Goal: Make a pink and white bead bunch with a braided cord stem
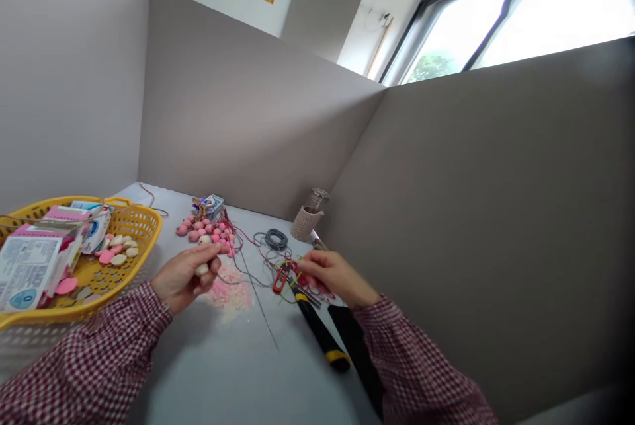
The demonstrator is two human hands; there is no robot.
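From where I stand, the left hand (191, 273) is curled, its fingers closed round one pale rounded piece (202, 270). The right hand (330, 273) has its fingers bent toward the thumb — I can't tell whether they grip anything. Best handling, I'd judge: keep that left hold firm and any cord between the hands clear of the tangle below the right. Counting: one yellow basket (149, 240) left of the left hand, one grey coil (276, 246) beyond and between both, one black-and-yellow handle (320, 332) nearer than the right; pink beads (194, 236) beyond the left — too bunched to count.
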